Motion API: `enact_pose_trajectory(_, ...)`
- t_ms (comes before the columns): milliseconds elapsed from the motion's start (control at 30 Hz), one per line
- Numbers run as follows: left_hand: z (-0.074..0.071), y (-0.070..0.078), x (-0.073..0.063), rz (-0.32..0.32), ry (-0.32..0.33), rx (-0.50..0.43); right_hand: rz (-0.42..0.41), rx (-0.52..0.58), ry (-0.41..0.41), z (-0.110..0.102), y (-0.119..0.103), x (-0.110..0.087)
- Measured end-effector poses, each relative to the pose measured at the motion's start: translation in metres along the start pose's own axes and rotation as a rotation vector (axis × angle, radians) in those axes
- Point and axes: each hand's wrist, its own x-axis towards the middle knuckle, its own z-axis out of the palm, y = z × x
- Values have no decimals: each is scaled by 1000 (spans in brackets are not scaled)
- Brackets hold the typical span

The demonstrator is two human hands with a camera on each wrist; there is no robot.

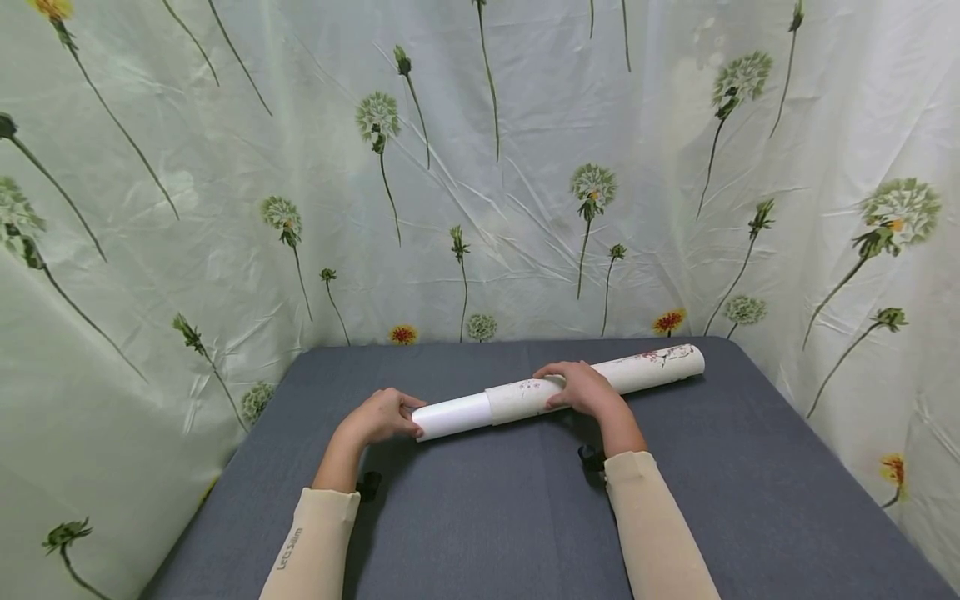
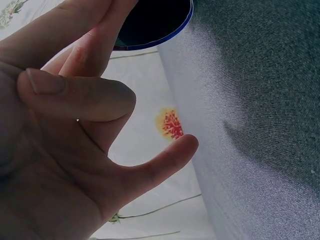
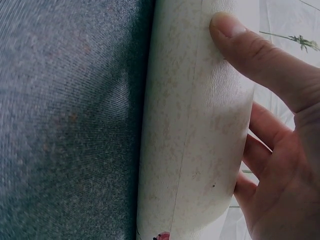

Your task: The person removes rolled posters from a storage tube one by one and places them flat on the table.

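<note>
A long roll of cream wallpaper (image 1: 645, 372) with a floral print lies slantwise across the table, its right end farther back. From its left end sticks out a smooth white tube (image 1: 453, 417). My left hand (image 1: 381, 415) pinches the tube's outer end between thumb and fingers; in the left wrist view that end looks dark and hollow with a blue rim (image 2: 172, 36). My right hand (image 1: 583, 390) grips the wallpaper roll near its middle. In the right wrist view the thumb (image 3: 250, 47) presses the near side of the roll (image 3: 195, 120), with the fingers on the far side.
Dark grey cloth covers the table (image 1: 480, 517). A pale curtain (image 1: 510, 208) printed with dandelions hangs behind the table and along both sides. Dark wrist devices show under both forearms.
</note>
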Motion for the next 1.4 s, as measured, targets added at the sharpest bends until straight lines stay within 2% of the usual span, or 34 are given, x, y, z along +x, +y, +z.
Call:
enact_pose_trajectory(933, 0, 1, 1, 11, -5, 23, -4, 1, 8, -1, 3, 1)
enact_pose_trajectory(1400, 1, 2, -1, 8, 4, 0, -1, 8, 10, -1, 2, -2)
